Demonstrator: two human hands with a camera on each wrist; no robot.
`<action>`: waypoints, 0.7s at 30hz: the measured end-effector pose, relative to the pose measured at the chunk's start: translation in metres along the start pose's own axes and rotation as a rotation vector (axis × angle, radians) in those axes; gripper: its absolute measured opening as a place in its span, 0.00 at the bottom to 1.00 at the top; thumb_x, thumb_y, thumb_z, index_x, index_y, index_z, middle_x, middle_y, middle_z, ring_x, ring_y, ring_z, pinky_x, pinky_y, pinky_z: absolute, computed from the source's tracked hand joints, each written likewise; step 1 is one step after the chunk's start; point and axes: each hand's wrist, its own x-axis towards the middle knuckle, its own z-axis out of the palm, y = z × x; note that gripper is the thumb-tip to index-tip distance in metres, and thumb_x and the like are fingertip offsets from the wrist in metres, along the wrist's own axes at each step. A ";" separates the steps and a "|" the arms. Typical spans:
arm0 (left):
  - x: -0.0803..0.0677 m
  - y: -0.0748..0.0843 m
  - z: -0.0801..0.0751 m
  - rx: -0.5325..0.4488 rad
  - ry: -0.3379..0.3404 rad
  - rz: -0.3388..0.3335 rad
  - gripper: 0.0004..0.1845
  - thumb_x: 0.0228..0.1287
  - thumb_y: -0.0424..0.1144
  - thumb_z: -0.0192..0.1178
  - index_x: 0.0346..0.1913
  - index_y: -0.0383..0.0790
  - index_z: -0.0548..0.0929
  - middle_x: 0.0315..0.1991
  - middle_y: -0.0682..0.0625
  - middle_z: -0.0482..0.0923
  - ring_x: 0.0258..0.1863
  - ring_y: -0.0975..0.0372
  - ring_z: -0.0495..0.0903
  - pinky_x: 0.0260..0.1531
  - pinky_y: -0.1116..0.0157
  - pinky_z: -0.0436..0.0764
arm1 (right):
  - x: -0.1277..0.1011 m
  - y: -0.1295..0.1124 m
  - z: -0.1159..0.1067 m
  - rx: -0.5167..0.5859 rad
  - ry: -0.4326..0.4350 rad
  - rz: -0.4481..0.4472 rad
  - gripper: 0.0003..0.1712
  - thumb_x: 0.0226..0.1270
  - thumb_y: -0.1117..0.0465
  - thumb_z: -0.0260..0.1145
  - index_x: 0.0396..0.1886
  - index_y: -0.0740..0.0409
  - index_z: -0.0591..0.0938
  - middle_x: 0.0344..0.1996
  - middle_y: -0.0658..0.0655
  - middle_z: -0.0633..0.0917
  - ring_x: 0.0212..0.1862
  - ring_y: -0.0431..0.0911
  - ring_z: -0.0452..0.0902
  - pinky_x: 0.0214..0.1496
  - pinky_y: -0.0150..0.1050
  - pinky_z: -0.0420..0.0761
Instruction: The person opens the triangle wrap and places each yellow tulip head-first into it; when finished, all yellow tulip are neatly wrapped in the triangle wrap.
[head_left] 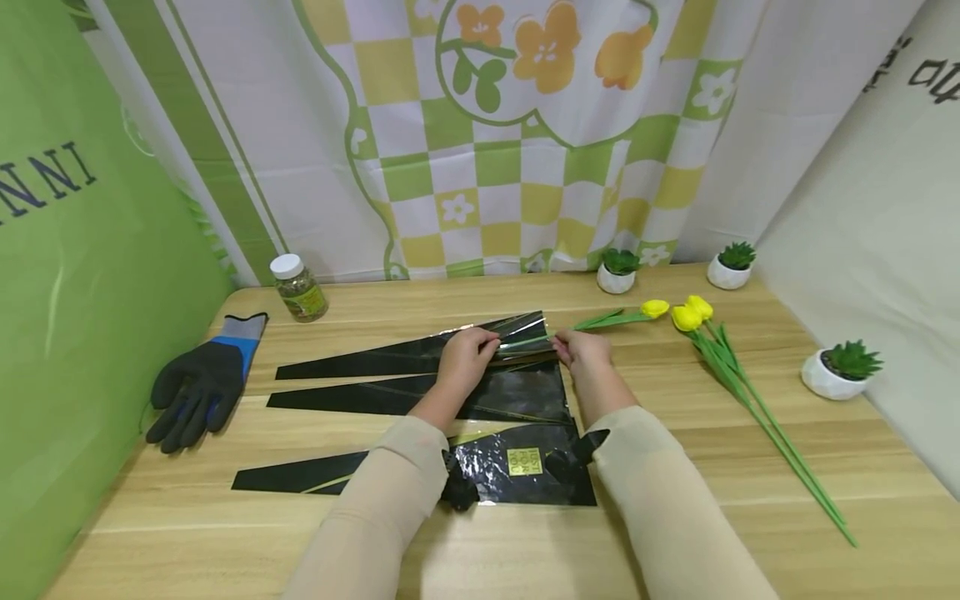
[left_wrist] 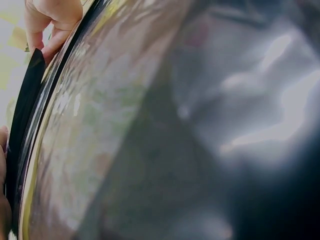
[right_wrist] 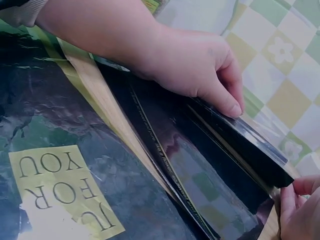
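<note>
A single yellow tulip [head_left: 654,309] lies with its green stem running into the rearmost black flower sleeve [head_left: 360,358]. My left hand [head_left: 467,357] pinches the near long edge of that sleeve between thumb and fingers. At the sleeve's wide end, my right hand [head_left: 587,354] pinches the same raised edge, seen close in the right wrist view along with the left hand [right_wrist: 200,70]. Two more black sleeves lie nearer: a middle one [head_left: 517,392] and a front one [head_left: 555,483] with a gold "JUST FOR YOU" label [head_left: 524,462]. The left wrist view is mostly filled by shiny film [left_wrist: 115,115].
Two yellow tulips [head_left: 750,392] lie crossed on the right of the wooden table [head_left: 675,542]. Small potted succulents [head_left: 617,271] stand along the back and right. A lidded jar [head_left: 300,289] and a black-and-blue work glove [head_left: 206,383] are at left. A checked curtain [head_left: 498,183] hangs behind.
</note>
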 end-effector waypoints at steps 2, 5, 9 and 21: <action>0.000 0.000 0.000 -0.001 0.005 0.004 0.11 0.69 0.40 0.60 0.46 0.40 0.88 0.45 0.47 0.87 0.50 0.54 0.83 0.56 0.57 0.80 | -0.001 -0.001 0.000 -0.006 0.004 0.012 0.26 0.63 0.75 0.63 0.62 0.70 0.73 0.14 0.51 0.81 0.21 0.37 0.83 0.28 0.24 0.83; 0.000 0.000 0.000 -0.006 0.007 0.007 0.11 0.69 0.40 0.60 0.46 0.40 0.88 0.45 0.47 0.87 0.50 0.54 0.83 0.56 0.57 0.80 | -0.003 -0.002 0.000 -0.014 0.004 0.020 0.27 0.62 0.76 0.63 0.62 0.70 0.73 0.14 0.51 0.81 0.21 0.37 0.82 0.28 0.24 0.83; -0.001 0.000 0.000 -0.006 0.001 0.001 0.11 0.69 0.40 0.60 0.46 0.40 0.88 0.45 0.47 0.87 0.50 0.54 0.83 0.56 0.57 0.80 | -0.003 -0.002 -0.002 -0.037 -0.007 0.013 0.26 0.63 0.75 0.63 0.62 0.70 0.74 0.14 0.51 0.81 0.20 0.37 0.82 0.28 0.24 0.83; -0.001 -0.001 0.001 -0.009 -0.004 -0.004 0.11 0.70 0.41 0.60 0.47 0.41 0.88 0.46 0.47 0.87 0.50 0.54 0.83 0.56 0.57 0.80 | -0.008 -0.012 -0.023 -0.275 -0.060 -0.223 0.09 0.67 0.65 0.65 0.42 0.58 0.73 0.25 0.53 0.80 0.21 0.36 0.77 0.23 0.28 0.80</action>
